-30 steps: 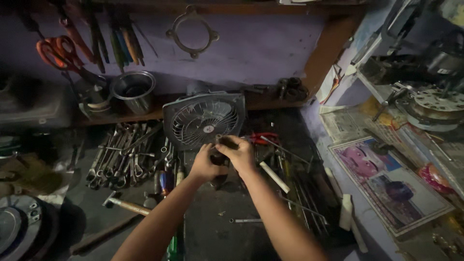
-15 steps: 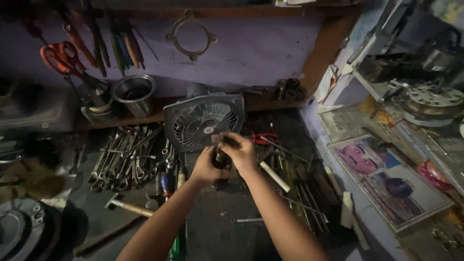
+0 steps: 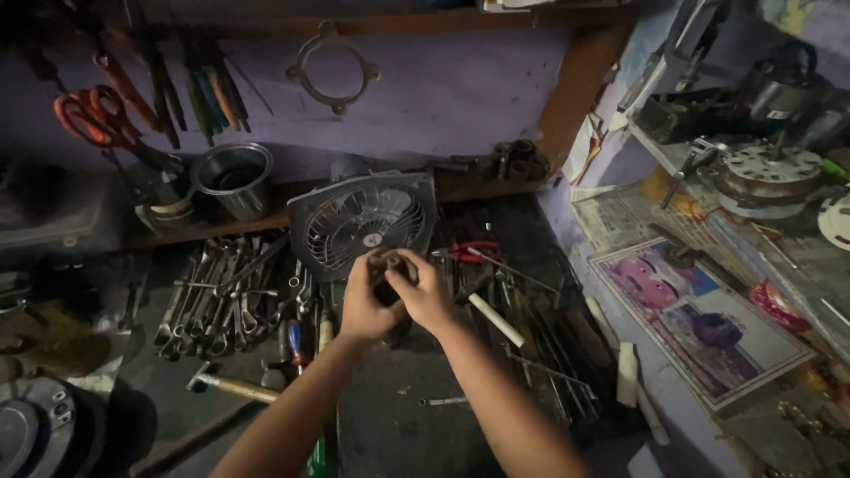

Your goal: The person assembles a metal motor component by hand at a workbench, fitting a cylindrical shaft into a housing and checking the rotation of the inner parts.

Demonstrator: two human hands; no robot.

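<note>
Both hands are meeting over the middle of the dark surface (image 3: 390, 416), just in front of a small square fan (image 3: 361, 221) w/ a round grille that is leaning upright at the back. The left hand (image 3: 367, 301) and right hand (image 3: 423, 292) are pinching a small dark cylindrical part (image 3: 390, 265) between their fingertips, fingers curled round it. A row of wrenches (image 3: 208, 296) is lying to the left, a wooden-handled hammer (image 3: 226, 385) near the left forearm. Red-handled pliers (image 3: 469, 250) are lying just right of the hands. A steel cup (image 3: 235, 180) is sitting on the shelf behind.
</note>
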